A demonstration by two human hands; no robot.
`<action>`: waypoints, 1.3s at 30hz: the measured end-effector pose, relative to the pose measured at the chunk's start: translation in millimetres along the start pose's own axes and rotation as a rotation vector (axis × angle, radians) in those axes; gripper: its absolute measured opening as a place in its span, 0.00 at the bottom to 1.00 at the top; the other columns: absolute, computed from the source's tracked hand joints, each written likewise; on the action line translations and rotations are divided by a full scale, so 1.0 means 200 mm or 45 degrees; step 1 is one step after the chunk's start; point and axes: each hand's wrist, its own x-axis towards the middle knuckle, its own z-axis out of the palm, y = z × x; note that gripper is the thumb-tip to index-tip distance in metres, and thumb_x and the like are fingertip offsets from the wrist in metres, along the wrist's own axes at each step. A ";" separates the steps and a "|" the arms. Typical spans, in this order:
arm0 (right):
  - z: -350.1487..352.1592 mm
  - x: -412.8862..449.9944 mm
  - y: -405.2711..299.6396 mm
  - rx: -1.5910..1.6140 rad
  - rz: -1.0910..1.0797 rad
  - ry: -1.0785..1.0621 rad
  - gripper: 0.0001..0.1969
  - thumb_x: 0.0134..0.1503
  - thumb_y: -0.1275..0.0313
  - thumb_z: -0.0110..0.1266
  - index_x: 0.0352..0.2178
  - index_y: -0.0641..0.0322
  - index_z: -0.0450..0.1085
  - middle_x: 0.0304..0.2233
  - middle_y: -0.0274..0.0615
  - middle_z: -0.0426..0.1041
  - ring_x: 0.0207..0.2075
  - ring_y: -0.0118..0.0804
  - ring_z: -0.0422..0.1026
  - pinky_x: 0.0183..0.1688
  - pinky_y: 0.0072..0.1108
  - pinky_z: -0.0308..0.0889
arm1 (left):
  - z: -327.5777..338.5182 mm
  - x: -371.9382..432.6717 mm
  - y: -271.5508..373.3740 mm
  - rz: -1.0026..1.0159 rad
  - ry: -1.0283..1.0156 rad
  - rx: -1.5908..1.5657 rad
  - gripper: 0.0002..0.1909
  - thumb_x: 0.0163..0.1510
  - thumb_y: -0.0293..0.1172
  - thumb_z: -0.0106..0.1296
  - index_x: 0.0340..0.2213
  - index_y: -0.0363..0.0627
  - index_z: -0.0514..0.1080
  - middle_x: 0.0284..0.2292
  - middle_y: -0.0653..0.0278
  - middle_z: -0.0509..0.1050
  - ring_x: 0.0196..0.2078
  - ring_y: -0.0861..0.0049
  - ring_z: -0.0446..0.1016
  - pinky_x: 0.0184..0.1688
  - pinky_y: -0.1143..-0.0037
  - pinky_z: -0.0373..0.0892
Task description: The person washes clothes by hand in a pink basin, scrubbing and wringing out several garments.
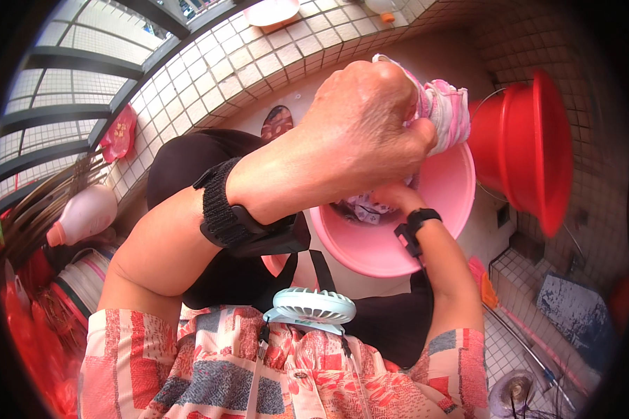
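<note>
My left hand (369, 112) is raised in a fist, shut on a bunched pink-and-white cloth (449, 116) that sticks out past its thumb side. Below it stands a pink plastic bucket (359, 256), its mouth partly covered by my left hand and forearm. Inside the bucket lies a pale cloth with small dark patterns (366, 210). My right hand (397, 195) reaches down into the bucket beside this cloth. Its fingertips are hidden, so whether it grips anything cannot be told. Both wrists carry black straps with small devices.
A red bucket (503, 141) lies tipped on its side at the right. Near it are a scuffed board (574, 314) and long poles (534, 345). A detergent bottle (86, 212) and metal railings (73, 118) are on the left. A small fan (314, 306) hangs at my chest.
</note>
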 end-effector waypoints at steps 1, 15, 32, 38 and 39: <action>0.12 0.02 0.04 -0.188 -0.036 0.003 0.47 0.34 0.77 0.55 0.57 0.54 0.41 0.56 0.65 0.42 0.51 0.65 0.57 0.52 0.34 0.58 | 0.01 0.01 0.01 0.020 -0.016 0.003 0.10 0.44 0.25 0.48 0.17 0.26 0.66 0.10 0.65 0.61 0.14 0.88 0.59 0.15 0.82 0.58; -0.28 -0.04 -0.32 0.497 0.202 0.146 0.37 0.32 0.76 0.62 0.49 0.60 0.59 0.48 0.52 0.62 0.46 0.50 0.65 0.44 0.30 0.66 | -0.02 0.01 -0.03 0.092 0.130 0.149 0.11 0.35 0.28 0.46 0.10 0.30 0.66 0.11 0.42 0.64 0.16 0.50 0.67 0.24 0.64 0.67; -0.14 -0.11 -0.19 0.341 0.094 -0.208 0.33 0.38 0.69 0.61 0.46 0.75 0.58 0.43 0.57 0.67 0.45 0.49 0.66 0.50 0.27 0.60 | -0.01 0.00 -0.02 0.074 0.106 0.166 0.11 0.36 0.28 0.46 0.11 0.29 0.68 0.13 0.42 0.66 0.18 0.50 0.70 0.25 0.64 0.69; 0.07 0.00 -0.17 0.155 0.149 -0.111 0.34 0.40 0.71 0.57 0.50 0.68 0.56 0.51 0.58 0.58 0.54 0.50 0.57 0.54 0.30 0.56 | 0.02 0.01 -0.04 0.149 0.098 0.173 0.11 0.42 0.27 0.49 0.14 0.29 0.66 0.11 0.49 0.64 0.12 0.66 0.65 0.17 0.74 0.62; -0.04 0.03 -0.28 0.173 0.144 -0.258 0.34 0.39 0.72 0.58 0.50 0.65 0.56 0.52 0.57 0.57 0.54 0.49 0.57 0.55 0.29 0.55 | 0.00 -0.02 -0.04 0.127 0.124 0.206 0.11 0.42 0.27 0.49 0.14 0.29 0.66 0.11 0.49 0.64 0.12 0.66 0.65 0.17 0.74 0.62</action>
